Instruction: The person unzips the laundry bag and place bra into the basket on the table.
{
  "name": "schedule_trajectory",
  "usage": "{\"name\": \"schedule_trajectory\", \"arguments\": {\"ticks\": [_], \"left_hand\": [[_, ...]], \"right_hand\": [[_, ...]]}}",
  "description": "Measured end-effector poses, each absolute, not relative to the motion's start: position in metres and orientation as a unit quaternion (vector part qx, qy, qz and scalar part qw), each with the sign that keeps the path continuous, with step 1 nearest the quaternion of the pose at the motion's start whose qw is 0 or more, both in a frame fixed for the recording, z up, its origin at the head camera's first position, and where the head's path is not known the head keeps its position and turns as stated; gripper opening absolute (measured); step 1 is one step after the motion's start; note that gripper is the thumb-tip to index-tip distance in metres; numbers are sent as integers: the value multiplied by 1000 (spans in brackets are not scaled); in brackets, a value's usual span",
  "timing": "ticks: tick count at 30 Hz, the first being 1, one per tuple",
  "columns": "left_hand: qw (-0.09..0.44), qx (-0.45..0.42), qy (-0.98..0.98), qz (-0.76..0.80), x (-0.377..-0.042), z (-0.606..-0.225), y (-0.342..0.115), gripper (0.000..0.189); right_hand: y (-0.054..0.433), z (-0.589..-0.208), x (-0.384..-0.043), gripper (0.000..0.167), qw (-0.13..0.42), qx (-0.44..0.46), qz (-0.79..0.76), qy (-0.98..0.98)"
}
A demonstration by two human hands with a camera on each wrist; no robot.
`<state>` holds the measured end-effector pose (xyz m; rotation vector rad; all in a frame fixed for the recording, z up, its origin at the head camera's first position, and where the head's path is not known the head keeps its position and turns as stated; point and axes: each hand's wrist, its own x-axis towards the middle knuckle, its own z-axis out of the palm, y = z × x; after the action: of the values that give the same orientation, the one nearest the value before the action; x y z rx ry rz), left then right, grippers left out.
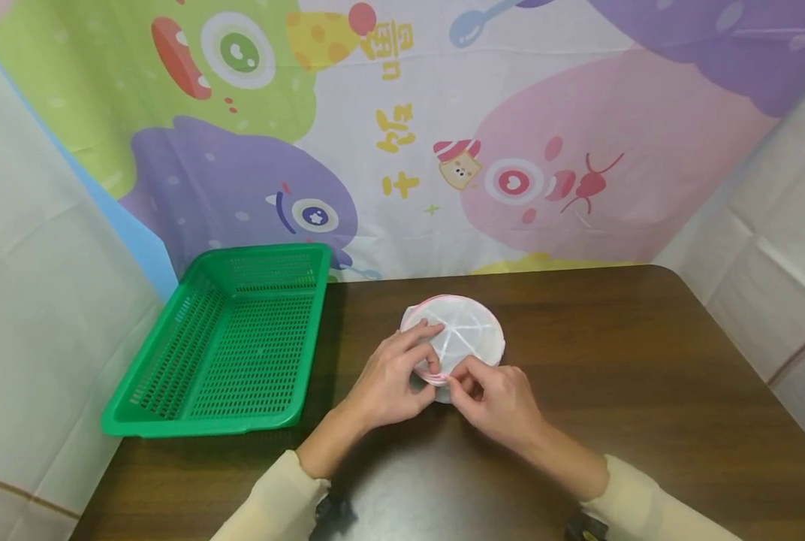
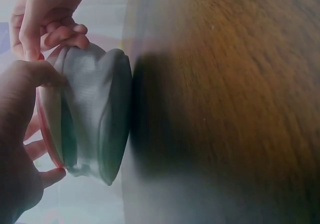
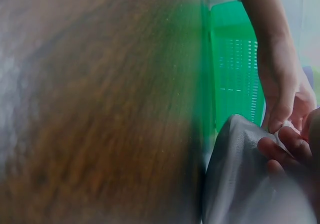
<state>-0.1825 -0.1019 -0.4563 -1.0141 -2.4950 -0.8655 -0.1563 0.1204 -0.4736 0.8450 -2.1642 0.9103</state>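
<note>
A round white mesh bag [image 1: 477, 342] with a pink zipper along its rim and white strips crossing its top stands on the brown table. In the left wrist view its grey-looking mesh side [image 2: 90, 98] bulges just above the wood. My left hand [image 1: 392, 379] holds the near left rim, thumb in front and fingers spread over the top. My right hand [image 1: 500, 394] pinches the zipper edge at the front, close to the left thumb. The zipper pull itself is hidden by the fingers. In the right wrist view both hands meet over the mesh bag [image 3: 240, 159].
A green plastic basket [image 1: 311, 330] with slotted walls stands on the table [image 1: 612, 376] to the left of the hands. A cartoon-printed cloth [image 1: 402, 225] hangs behind the table's back edge, and pale panels rise on both sides.
</note>
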Motion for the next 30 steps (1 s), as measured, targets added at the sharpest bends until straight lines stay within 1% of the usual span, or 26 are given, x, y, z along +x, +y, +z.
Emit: {"name": "schedule_trajectory", "arguments": {"ticks": [11,23,27,30], "left_hand": [[187,-360,-863,-300,-185,-457,-107,24],[172,-336,-876,-299,-181,-458,-102,22],[162,-335,-877,-304,-180,-457,-102,21],[165,-341,-875,-300,-180,-457,-102,20]], "right_hand": [[125,-474,-157,15,324,324,338,-822],[123,-474,-157,15,319,323,343,-822],[120,-476,-156,15,320,324,346,-820],[120,-477,-156,15,322,325,347,-819]]}}
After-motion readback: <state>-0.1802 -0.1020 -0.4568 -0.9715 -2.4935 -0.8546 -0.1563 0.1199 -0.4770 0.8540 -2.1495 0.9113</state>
